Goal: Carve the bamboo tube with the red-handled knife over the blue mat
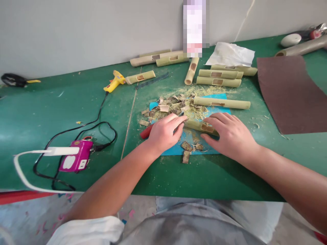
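A greenish bamboo tube [194, 126] with a rectangular cut-out lies low over a blue sheet [173, 149]. My left hand [166, 132] has its fingers closed at the tube's left end. Around the right end, my right hand [228, 136] has its thumb on the near side and its fingers on the far side. A red handle [146, 132] sticks out from behind my left hand; the rest of it is mostly hidden. Beyond the hands, a second cut bamboo tube [235, 103] lies beside a pile of chips and shavings [170, 105].
Several cut tubes [218, 81] lie at the back, near a dark flat blade [152, 81] and a yellow glue gun [114, 81]. At left, cables surround a purple power block [74, 154]. A brown sheet [291, 95] covers the right of the green table [143, 180].
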Action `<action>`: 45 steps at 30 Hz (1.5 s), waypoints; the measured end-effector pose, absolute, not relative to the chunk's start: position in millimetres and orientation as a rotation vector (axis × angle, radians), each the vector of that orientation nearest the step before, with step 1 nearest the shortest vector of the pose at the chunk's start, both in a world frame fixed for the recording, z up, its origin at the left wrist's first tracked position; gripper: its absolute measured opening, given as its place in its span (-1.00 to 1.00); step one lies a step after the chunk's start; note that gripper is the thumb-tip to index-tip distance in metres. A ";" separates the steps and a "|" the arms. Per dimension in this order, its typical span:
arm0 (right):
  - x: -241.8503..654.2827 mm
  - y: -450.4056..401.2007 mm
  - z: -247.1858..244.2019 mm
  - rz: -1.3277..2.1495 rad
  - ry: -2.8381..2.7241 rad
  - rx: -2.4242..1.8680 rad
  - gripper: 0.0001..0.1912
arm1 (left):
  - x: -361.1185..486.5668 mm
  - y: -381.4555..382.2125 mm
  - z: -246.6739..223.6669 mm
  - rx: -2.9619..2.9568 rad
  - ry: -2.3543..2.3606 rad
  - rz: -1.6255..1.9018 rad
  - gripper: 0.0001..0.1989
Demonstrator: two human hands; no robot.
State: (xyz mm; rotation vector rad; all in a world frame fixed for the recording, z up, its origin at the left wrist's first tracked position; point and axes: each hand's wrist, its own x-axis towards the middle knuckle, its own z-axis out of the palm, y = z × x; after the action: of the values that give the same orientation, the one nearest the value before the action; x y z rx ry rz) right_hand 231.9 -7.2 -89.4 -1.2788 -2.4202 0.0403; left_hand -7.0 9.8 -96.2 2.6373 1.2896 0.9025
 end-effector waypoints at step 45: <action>222.3 0.6 -91.4 0.083 -2.485 -1.266 -0.79 | 7.1 2.8 -90.7 1.513 1.303 0.967 -0.87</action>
State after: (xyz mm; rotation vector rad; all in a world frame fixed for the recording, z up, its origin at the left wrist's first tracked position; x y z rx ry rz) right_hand 222.3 0.6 -91.4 -1.2663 -2.4851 0.0835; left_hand 7.1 2.8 -90.7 1.5134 1.3030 0.9669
